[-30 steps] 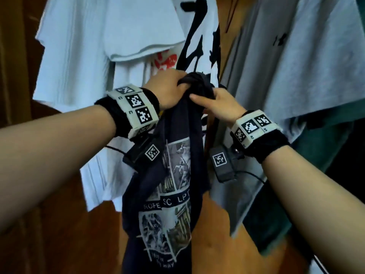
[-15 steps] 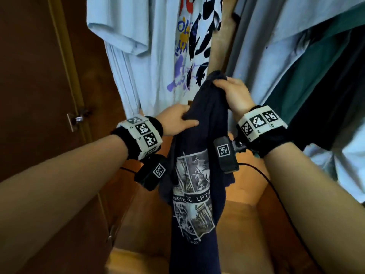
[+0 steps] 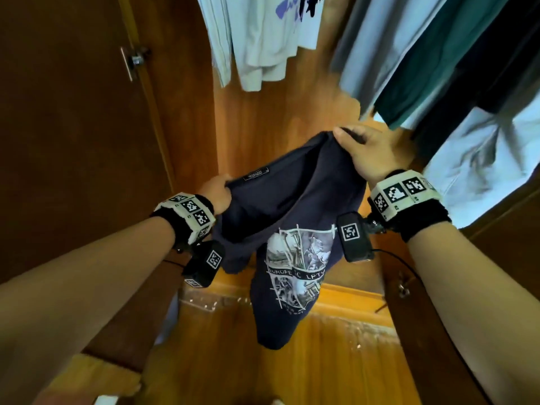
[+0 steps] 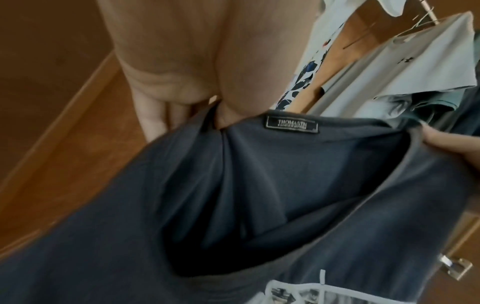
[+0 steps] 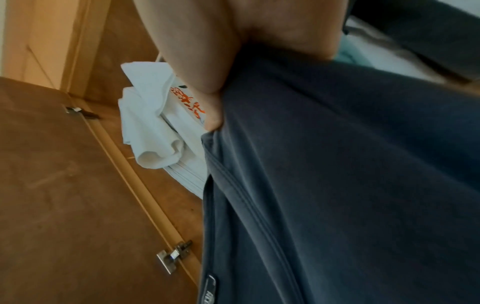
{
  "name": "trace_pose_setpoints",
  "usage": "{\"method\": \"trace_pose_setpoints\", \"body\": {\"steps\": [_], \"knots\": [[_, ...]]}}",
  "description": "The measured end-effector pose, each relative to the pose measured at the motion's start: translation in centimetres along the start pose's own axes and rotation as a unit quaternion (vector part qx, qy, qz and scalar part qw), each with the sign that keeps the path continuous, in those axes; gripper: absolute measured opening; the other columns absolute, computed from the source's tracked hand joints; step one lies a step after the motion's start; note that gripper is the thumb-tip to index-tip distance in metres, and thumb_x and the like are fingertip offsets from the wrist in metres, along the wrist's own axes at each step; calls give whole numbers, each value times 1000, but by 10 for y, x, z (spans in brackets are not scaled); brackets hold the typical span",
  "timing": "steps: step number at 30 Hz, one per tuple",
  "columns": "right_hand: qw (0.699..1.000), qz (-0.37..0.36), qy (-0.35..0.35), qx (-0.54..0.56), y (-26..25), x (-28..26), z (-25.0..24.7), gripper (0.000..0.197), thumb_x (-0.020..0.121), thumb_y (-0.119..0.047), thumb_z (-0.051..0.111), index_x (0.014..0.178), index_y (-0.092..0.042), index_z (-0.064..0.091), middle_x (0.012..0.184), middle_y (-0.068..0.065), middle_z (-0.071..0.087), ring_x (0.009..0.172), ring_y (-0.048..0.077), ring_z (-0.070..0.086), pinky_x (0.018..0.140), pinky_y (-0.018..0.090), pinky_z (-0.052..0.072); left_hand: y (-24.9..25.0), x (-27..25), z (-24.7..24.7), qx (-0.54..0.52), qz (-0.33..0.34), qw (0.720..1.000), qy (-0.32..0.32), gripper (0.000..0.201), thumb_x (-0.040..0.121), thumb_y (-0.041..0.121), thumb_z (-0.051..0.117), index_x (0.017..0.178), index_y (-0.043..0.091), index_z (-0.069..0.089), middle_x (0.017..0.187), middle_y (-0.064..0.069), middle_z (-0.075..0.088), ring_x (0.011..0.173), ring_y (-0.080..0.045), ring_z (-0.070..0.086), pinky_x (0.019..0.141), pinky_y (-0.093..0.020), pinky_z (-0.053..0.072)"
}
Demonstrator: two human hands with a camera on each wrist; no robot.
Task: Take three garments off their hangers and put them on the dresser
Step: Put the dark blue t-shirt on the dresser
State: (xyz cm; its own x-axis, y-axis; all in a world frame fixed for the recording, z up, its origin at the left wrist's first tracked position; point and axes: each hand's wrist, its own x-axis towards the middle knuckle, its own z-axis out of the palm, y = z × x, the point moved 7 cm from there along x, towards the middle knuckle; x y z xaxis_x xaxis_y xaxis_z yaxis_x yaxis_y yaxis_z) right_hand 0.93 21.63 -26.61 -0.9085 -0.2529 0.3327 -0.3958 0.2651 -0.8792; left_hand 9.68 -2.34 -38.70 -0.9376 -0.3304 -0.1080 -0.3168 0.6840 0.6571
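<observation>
A navy T-shirt (image 3: 295, 229) with a white and grey print hangs between my two hands, off any hanger, its neck spread wide with the label (image 4: 291, 124) showing. My left hand (image 3: 217, 192) grips the collar's left side, fingers curled over the edge. My right hand (image 3: 366, 153) grips the right side of the collar, higher up. In the left wrist view the shirt's (image 4: 259, 205) dark inside fills the frame. In the right wrist view the navy cloth (image 5: 337, 185) runs under my thumb. No dresser shows.
More garments hang above in the wooden wardrobe: a white printed T-shirt (image 3: 271, 39), a grey one (image 3: 377, 45), a teal one (image 3: 432, 65) and a pale blue one (image 3: 485, 159). The wardrobe door (image 3: 73, 141) stands at left. A wooden floor panel (image 3: 321, 346) lies below.
Both hands have brought the navy shirt down and away from the hanging clothes and pulled its collar apart. My view has tipped down toward the wardrobe's bottom.
</observation>
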Motion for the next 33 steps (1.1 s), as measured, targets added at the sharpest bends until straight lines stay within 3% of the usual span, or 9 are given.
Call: {"method": "trace_pose_setpoints", "body": {"steps": [3,7,10,13,18,21,26,29,33], "knots": [[999,34,9,-34,26,-22,-6,24,92,-13,55,75,3,59,46,-13,55,44,-12,46,51,2,36,-11,-25,5,-1,17,1000,21,18,97,11,40,112,5,50,100,-13,56,93,-25,52,76,-30,37],[994,59,37,-82,46,-40,-23,36,94,-19,52,59,-17,48,50,-9,46,48,-5,45,49,3,33,-16,-68,22,-12,44,997,-55,36,85,37,64,112,15,56,112,2,57,104,-15,51,90,-28,39],[991,72,28,-107,54,-53,-30,36,96,-22,47,65,-6,54,63,3,45,60,10,42,47,3,32,-25,-102,36,-7,9,992,-123,26,75,35,76,93,21,64,87,9,63,80,-7,58,68,-12,42],[992,78,-11,-102,59,-69,-23,37,98,-25,43,79,4,56,71,9,47,76,20,42,51,18,32,-46,-124,48,156,-54,976,-140,31,76,28,75,93,4,68,84,-4,66,81,-22,61,66,-26,42],[988,78,-119,-63,74,-112,22,32,98,-23,44,68,-14,51,67,3,49,75,17,47,66,23,30,-68,-169,69,132,-147,975,-100,26,93,18,51,101,-3,64,101,-21,65,95,-34,61,79,-38,46],[971,51,-226,-59,75,-155,67,27,97,-22,46,77,-7,58,68,3,50,61,2,48,62,21,35,-65,-200,77,32,-159,986,-48,23,96,9,40,92,1,61,78,-15,56,74,-25,47,59,-32,33],[923,17,-384,-32,60,-227,141,23,96,-12,48,106,5,59,96,9,58,94,17,53,81,28,38,-64,-245,71,-79,-150,984,46,27,91,-8,35,90,9,56,78,-13,54,80,-21,46,58,-28,31],[891,27,-453,3,38,-266,177,28,95,-7,46,119,8,53,104,6,54,101,15,49,84,25,38,-79,-276,57,-147,-166,969,106,38,85,-16,31,105,2,58,102,-19,60,92,-19,50,67,-23,37],[845,4,-532,49,-4,-310,220,29,93,-1,50,120,8,51,106,8,57,100,15,53,70,9,45,-101,-317,43,-251,-145,952,94,59,84,-13,43,138,11,36,137,-11,49,124,-22,49,102,-32,43]]}}
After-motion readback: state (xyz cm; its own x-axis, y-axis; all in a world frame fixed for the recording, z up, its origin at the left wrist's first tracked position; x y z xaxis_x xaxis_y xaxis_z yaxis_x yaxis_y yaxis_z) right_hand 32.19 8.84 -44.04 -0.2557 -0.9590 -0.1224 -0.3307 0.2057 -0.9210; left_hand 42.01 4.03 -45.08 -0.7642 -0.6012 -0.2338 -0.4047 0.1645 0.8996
